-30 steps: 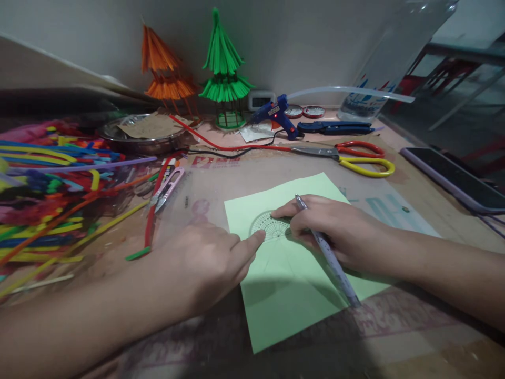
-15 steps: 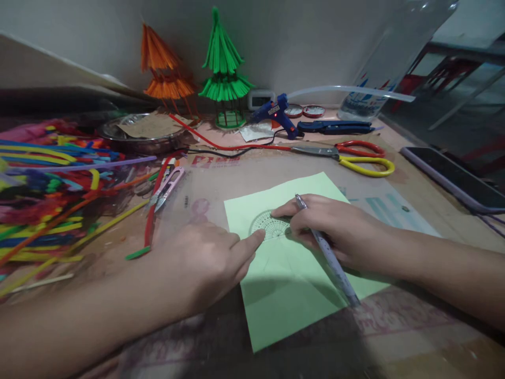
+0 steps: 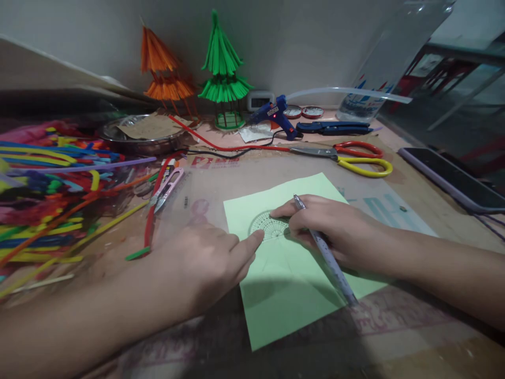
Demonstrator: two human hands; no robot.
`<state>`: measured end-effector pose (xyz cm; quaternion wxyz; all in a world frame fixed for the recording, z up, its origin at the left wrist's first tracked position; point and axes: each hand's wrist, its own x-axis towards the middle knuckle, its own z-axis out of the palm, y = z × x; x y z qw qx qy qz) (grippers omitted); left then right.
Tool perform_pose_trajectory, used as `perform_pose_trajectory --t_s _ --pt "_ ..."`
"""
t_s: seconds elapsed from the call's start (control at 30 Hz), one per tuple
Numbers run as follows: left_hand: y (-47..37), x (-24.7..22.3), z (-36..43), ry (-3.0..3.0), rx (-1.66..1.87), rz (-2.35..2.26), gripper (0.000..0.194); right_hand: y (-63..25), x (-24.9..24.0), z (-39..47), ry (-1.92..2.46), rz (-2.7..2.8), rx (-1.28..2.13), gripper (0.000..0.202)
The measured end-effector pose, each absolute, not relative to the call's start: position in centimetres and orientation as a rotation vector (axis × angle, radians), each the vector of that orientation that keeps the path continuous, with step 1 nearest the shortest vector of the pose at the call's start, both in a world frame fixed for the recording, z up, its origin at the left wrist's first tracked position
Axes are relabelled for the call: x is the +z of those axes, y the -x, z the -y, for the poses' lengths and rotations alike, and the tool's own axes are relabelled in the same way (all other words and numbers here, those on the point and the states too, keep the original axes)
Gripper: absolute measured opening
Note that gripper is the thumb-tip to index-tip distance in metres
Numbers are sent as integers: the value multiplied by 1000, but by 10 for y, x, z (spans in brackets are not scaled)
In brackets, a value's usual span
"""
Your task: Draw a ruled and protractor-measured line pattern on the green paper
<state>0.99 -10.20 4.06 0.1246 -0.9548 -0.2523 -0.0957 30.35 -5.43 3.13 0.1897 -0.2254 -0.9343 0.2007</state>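
A clear half-round protractor [image 3: 272, 226] lies flat on a sheet of light green paper [image 3: 276, 316]. From the left, my left hand [image 3: 216, 258] presses its outstretched index fingertip on the protractor's left edge, its other fingers curled under. My right hand [image 3: 335, 226] grips a pale patterned pen [image 3: 331, 266] between thumb and fingers, the silver end pointing up and away and the far end toward me. The right index fingertip touches the protractor's top edge, with the thumb side near its right edge. Faint lines show on the paper below the protractor.
Pipe cleaners [image 3: 51, 205] pile up at left beside pink thread snips [image 3: 169, 187]. Behind the paper are red-and-yellow-handled scissors [image 3: 335, 153], a blue glue gun [image 3: 276, 116], pliers [image 3: 333, 128], and green [image 3: 224, 63] and orange [image 3: 165, 68] towers. A phone [image 3: 453, 176] lies right.
Both hands, the protractor and the pen keep almost the same place. The whole view has shifted very slightly.
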Motion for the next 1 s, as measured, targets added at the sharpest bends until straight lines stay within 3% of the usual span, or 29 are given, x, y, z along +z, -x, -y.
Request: perform_pose_trajectory --t_s 0.5,0.67,0.87,0.93,1.0 --pt "-10 43 106 2844 -197 714 36 -302 35 53 609 2639 530 11" --pt "-11 43 104 2857 -268 732 26 -303 51 56 697 2615 489 13" --pt "-11 38 102 2862 -289 718 20 -281 77 63 885 2326 1005 45" --pt "-12 38 102 2865 -279 703 16 -263 81 61 857 2318 1148 42" --pt "-13 39 103 2852 -269 713 19 -243 83 56 863 2315 1191 26"
